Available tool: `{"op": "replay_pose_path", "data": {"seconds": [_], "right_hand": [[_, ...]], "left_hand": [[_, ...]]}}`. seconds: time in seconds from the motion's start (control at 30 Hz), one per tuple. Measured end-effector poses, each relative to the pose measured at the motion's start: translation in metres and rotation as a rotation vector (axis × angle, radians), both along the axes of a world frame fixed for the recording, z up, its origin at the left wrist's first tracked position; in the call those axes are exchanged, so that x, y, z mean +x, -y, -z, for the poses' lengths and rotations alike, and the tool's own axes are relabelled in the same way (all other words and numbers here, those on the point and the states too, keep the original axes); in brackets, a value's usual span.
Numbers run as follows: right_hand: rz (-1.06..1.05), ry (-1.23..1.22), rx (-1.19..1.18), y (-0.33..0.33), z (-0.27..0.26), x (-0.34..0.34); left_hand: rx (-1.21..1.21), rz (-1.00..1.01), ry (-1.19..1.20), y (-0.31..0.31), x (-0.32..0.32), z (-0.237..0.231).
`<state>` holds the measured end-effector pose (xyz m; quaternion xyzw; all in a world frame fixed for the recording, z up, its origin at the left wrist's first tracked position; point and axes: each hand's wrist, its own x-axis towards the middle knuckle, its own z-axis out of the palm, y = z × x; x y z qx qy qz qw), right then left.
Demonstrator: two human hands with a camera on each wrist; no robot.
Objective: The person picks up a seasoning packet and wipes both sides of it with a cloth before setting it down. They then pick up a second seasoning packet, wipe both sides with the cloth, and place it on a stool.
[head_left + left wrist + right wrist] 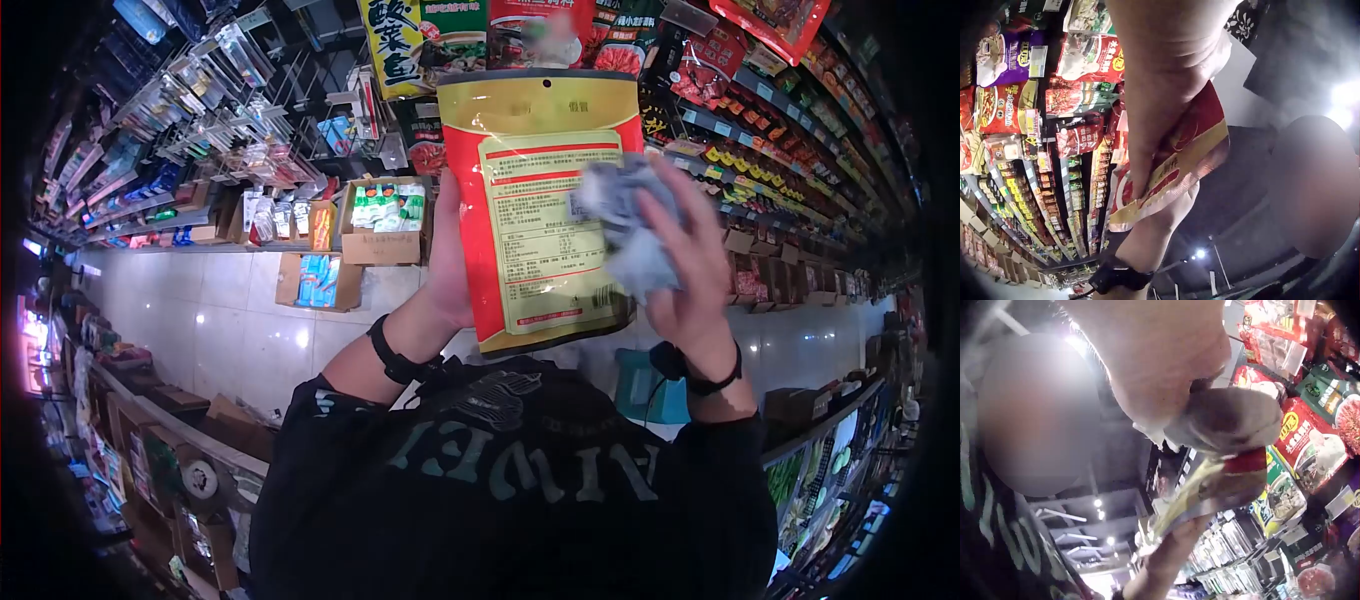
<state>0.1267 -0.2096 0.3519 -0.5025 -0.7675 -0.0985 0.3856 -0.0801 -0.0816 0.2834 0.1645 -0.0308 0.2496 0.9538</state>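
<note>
A red and gold seasoning packet [540, 125] is held upright in front of the chest, its pale printed back toward the head camera. My left hand [452, 250] grips it along the left edge, the fingers hidden behind it. In the left wrist view, that hand's thumb lies over the red and gold face. My right hand [692, 255] holds a crumpled grey-white cloth [632, 225] against the right side of the packet, covering part of the printed text. From the right wrist, the bunched cloth [1229, 422] appears between the hand and the packet [1235, 487].
Hanging seasoning packets [450, 40] line the shelf just beyond the held one. Shelves of small packaged goods [770, 140] run along the right, with hanging goods [230, 110] at left. Cardboard boxes [382, 248] stand over the tiled floor [220, 340]. A teal stool [640, 385] is near the body.
</note>
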Motion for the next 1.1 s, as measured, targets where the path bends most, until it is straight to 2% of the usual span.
{"op": "replay_pose_path", "data": {"seconds": [0.07,0.13,0.2,0.23,0.27,0.3,0.37,0.4,0.43,0.47,0.53,0.6,0.7,0.8,0.83,0.93,0.97,1.07,1.1], "right_hand": [[-0.138,0.135,-0.31,-0.009,0.024,-0.02],[-0.372,0.427,-0.347,0.004,0.055,-0.033],[-0.419,0.359,-0.346,-0.004,0.047,-0.027],[-0.441,0.323,-0.348,-0.005,0.042,-0.023],[-0.363,0.32,-0.324,-0.011,0.037,-0.012],[-0.284,0.314,-0.301,-0.022,0.029,0.005],[-0.144,0.26,-0.314,-0.032,0.017,0.026],[-0.255,0.27,-0.336,-0.028,0.019,0.03],[-0.368,0.28,-0.352,-0.022,0.028,0.033],[-0.481,0.292,-0.366,-0.015,0.034,0.035],[-0.602,0.324,-0.337,0.011,0.047,0.026],[-0.636,0.325,-0.281,0.021,0.041,0.035],[-0.517,0.399,-0.226,0.013,0.016,0.073],[-0.285,0.501,-0.099,0.003,-0.005,0.111],[-0.197,0.526,-0.056,0.002,-0.007,0.121],[-0.134,0.426,-0.119,0.005,-0.008,0.154],[-0.106,0.304,-0.206,0.001,-0.007,0.163],[-0.299,0.108,-0.401,0.029,0.019,0.186],[-0.485,0.055,-0.467,0.037,0.023,0.193]], "left_hand": [[0.014,-0.024,-0.024,0.004,-0.001,0.004],[0.087,-0.081,-0.105,0.006,-0.005,0.008],[-0.03,0.049,0.155,0.007,-0.005,0.029],[0.003,-0.016,0.018,0.017,0.002,0.03],[0.032,-0.079,-0.122,0.029,0.007,0.032],[0.153,-0.066,-0.132,0.04,0.01,0.034],[0.233,0.004,-0.169,0.049,0.021,0.037],[0.274,0.036,-0.192,0.053,0.028,0.041],[0.123,0.067,-0.151,0.059,0.037,0.048],[0.15,0.042,-0.169,0.06,0.043,0.05],[0.202,-0.009,-0.208,0.06,0.051,0.049],[0.276,-0.085,-0.315,0.064,0.066,0.033],[0.447,-0.083,-0.458,0.073,0.084,0.035],[0.303,-0.034,-0.425,0.095,0.117,0.045],[0.338,0.08,-0.386,0.091,0.124,0.056],[0.404,0.122,-0.504,0.104,0.151,0.055],[0.407,0.12,-0.492,0.108,0.161,0.052],[0.379,0.095,-0.485,0.116,0.192,0.053],[0.346,0.07,-0.506,0.12,0.201,0.067]]}}
